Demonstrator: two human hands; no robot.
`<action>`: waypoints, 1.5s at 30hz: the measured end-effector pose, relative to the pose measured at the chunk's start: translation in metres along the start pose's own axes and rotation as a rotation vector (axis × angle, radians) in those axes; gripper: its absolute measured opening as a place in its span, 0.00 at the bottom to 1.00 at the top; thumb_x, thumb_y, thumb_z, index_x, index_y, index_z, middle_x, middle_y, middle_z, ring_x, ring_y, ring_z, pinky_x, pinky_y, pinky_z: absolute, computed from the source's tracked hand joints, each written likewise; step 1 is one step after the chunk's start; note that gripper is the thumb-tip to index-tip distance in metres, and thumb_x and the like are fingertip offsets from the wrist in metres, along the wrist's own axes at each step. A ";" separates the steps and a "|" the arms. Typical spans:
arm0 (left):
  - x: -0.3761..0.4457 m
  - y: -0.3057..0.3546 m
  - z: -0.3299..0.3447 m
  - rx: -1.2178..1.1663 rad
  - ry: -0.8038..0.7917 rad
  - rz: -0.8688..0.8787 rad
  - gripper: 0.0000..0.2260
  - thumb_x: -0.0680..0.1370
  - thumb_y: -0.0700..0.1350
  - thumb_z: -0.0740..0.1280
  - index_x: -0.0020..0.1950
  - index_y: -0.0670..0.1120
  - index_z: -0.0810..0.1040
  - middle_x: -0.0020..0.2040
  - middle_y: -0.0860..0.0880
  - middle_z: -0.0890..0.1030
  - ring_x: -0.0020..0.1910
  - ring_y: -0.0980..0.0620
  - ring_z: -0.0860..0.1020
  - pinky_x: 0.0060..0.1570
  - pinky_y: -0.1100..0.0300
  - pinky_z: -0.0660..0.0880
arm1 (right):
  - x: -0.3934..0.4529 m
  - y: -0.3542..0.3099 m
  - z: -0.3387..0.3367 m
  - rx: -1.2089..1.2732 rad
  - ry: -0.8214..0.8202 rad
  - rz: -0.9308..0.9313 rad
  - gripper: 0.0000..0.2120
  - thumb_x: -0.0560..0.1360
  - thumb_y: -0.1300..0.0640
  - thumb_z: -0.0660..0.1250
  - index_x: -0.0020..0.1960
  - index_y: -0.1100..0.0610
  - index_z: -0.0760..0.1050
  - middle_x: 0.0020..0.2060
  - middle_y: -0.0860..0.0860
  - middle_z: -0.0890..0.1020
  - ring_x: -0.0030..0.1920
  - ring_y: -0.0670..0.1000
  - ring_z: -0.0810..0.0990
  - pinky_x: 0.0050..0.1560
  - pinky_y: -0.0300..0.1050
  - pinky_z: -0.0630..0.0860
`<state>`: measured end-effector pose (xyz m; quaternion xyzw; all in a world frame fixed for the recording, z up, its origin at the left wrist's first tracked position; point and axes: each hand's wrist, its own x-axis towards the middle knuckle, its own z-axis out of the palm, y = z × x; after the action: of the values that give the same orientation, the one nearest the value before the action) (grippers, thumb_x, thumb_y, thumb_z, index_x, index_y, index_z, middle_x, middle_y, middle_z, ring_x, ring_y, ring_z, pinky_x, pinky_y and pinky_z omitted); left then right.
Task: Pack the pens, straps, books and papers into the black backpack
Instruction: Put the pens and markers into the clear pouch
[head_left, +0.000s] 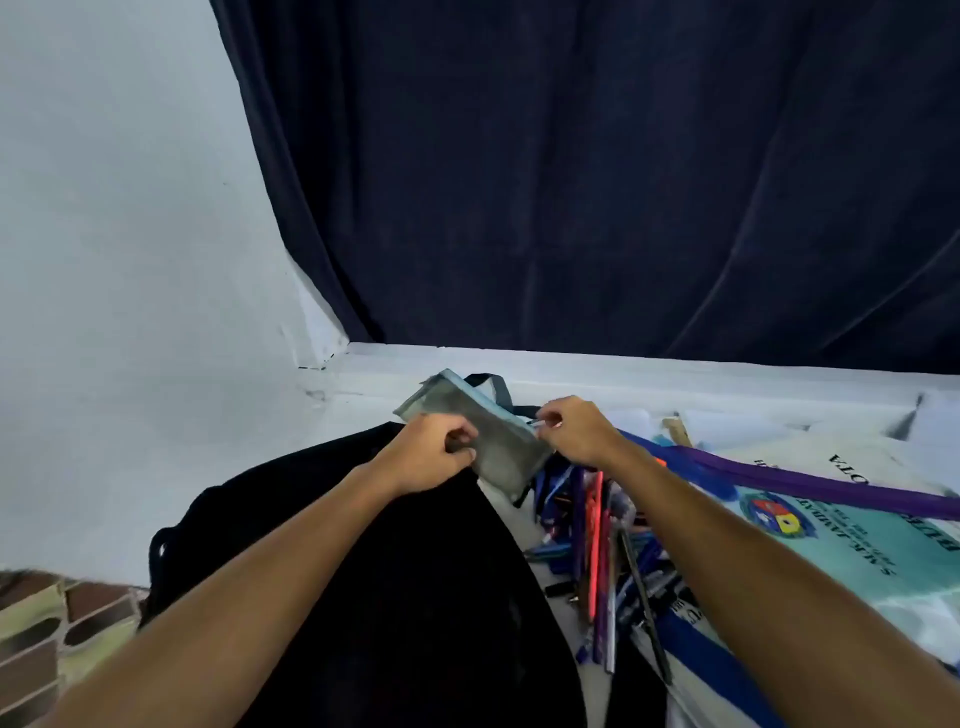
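Mesh pouch (485, 434), grey with a light-blue zip edge, mid-frame: left hand (434, 457) grip pinches its lower edge, right hand (574, 431) grip pinches the zip end. Black backpack (395, 597), lower centre, below pouch. Pens (597, 540), purple strap (810, 486), books (841, 525) crowd lower right. Wall (119, 260) at left edge.

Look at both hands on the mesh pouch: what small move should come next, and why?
Probably the right hand should draw the zip along the mesh pouch while the left hand steadies it. The right hand pinches at the pouch's blue top edge, the left grips its near end, and the loose pens lie unpacked beside the black backpack.
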<state>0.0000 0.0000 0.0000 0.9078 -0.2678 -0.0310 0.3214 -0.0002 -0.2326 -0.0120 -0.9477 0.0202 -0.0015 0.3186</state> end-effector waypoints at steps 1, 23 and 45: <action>0.004 -0.004 0.001 0.029 -0.004 0.004 0.11 0.77 0.43 0.69 0.59 0.45 0.80 0.55 0.51 0.81 0.54 0.56 0.78 0.57 0.65 0.74 | 0.007 -0.001 0.004 -0.021 -0.002 0.023 0.13 0.76 0.57 0.66 0.59 0.60 0.79 0.54 0.56 0.81 0.52 0.54 0.78 0.51 0.44 0.74; 0.035 -0.004 -0.042 -0.419 0.475 -0.259 0.14 0.78 0.45 0.68 0.63 0.49 0.75 0.61 0.52 0.74 0.57 0.51 0.74 0.56 0.63 0.68 | 0.024 -0.069 -0.038 0.152 -0.043 -0.319 0.06 0.71 0.66 0.72 0.39 0.57 0.78 0.35 0.47 0.78 0.37 0.44 0.74 0.43 0.39 0.70; 0.012 0.111 -0.028 -0.186 0.075 -0.151 0.16 0.75 0.38 0.70 0.62 0.41 0.79 0.54 0.47 0.81 0.46 0.54 0.78 0.40 0.66 0.73 | -0.129 -0.008 -0.146 -0.168 -0.010 -0.341 0.06 0.69 0.52 0.77 0.44 0.50 0.82 0.70 0.51 0.65 0.70 0.49 0.62 0.68 0.46 0.62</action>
<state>-0.0349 -0.0627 0.0905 0.8922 -0.1826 -0.0458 0.4106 -0.1306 -0.3087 0.1105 -0.9607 -0.1422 -0.0488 0.2335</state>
